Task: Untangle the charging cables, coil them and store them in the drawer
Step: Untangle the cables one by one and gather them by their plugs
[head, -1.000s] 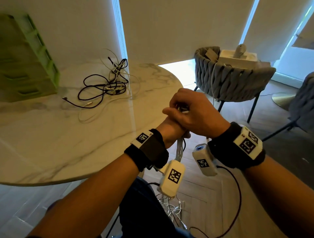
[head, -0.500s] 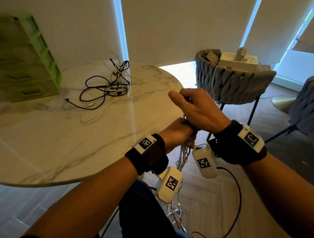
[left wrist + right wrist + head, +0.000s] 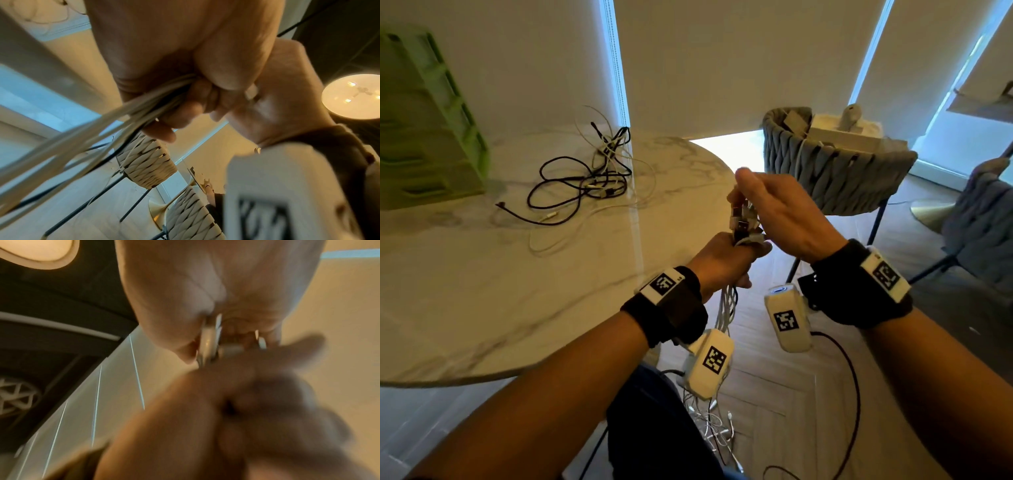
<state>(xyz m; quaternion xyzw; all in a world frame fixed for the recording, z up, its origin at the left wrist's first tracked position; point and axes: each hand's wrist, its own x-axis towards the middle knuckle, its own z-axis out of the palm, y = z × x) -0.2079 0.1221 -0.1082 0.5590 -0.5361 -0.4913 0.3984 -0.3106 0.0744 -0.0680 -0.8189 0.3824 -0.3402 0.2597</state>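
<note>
- While my left hand (image 3: pixel 717 260) clenches the bundle of white charging cables (image 3: pixel 725 305) off the round marble table's edge (image 3: pixel 681 246), their plug ends (image 3: pixel 741 219) stick up.
- My right hand (image 3: pixel 777 209) pinches those plugs from above.
- Open floor lies below; a tangled black-and-white cable pile (image 3: pixel 585 178) rests on the table.

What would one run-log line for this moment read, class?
left hand: grips white cable bundle | right hand: pinches connector ends | tangled cables: on table | green drawer unit: untouched
</note>
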